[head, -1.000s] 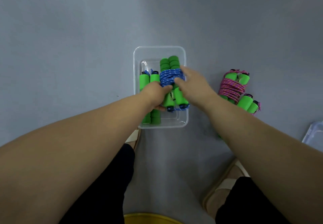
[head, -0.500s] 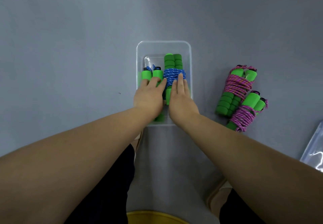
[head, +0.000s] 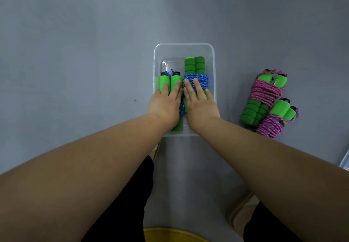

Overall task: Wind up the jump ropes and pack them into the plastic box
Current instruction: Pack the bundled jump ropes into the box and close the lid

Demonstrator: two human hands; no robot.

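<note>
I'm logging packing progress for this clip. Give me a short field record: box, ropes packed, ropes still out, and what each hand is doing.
box: clear plastic box, no lid on it, standing on the grey floor
packed: left blue bundle and right blue bundle, side by side inside
still out: far pink bundle and near pink bundle, both wound, on the floor right of the box
left hand: flat, fingers straight, pressing the left blue bundle
right hand: flat, fingers straight, pressing the right blue bundle
</note>
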